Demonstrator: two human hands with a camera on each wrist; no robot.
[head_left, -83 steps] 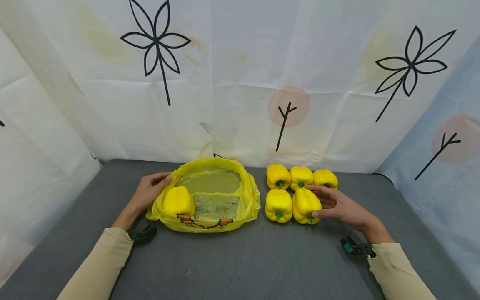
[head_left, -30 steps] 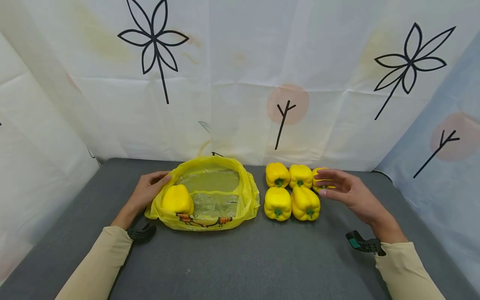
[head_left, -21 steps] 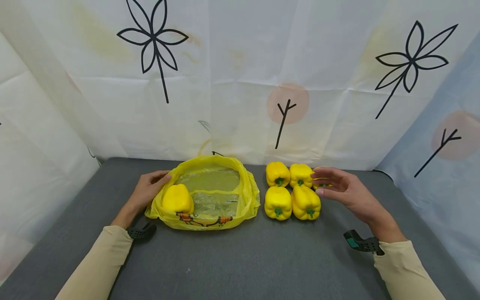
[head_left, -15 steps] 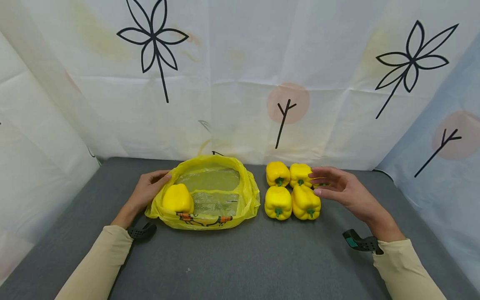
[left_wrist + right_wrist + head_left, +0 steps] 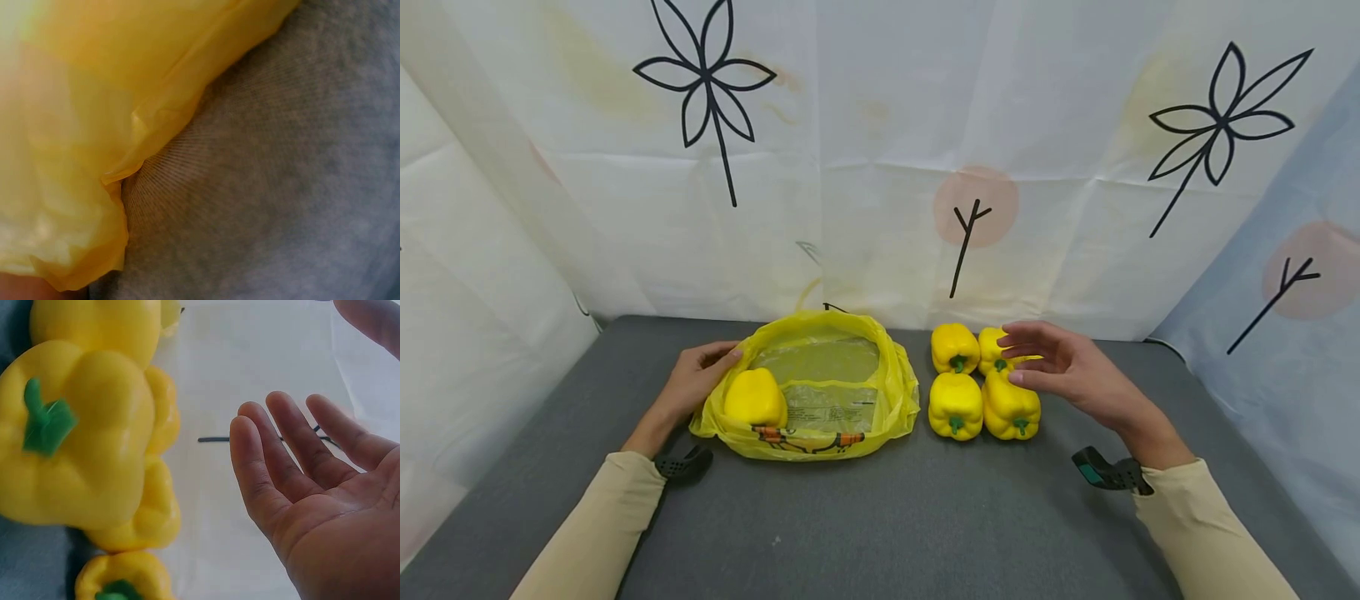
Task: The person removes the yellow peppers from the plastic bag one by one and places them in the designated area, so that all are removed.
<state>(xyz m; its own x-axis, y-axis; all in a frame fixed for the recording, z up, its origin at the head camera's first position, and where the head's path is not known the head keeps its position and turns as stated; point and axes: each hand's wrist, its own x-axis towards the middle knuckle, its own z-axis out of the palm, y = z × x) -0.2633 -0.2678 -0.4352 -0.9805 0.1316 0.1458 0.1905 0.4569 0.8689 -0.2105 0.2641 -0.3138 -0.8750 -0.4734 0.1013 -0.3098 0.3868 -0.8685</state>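
In the head view a yellow plastic bag (image 5: 898, 400) lies with its mouth spread wide, and one yellow bell pepper (image 5: 756, 398) sits inside at its left. My left hand (image 5: 692, 379) holds the bag's left rim, thumb toward the mouth. Several yellow bell peppers stand right of the bag in two rows, among them a front-left pepper (image 5: 956, 406) and a front-right pepper (image 5: 1011, 406). My right hand (image 5: 1075, 362) hovers over the right end of the back row with fingers extended and nothing held. It mostly hides the back-right pepper. The right wrist view shows its open palm (image 5: 350, 519) apart from the peppers.
A dark grey table (image 5: 880, 525) carries everything. Behind it hangs a white cloth (image 5: 880, 125) with plant drawings, close to the back row of peppers. More cloth (image 5: 1300, 333) closes the right side.
Earlier my right hand touched the front-right pepper; it has let go, lifted toward the back-right one, and lately shifted left. My left hand stays on the bag. The peppers keep their places.
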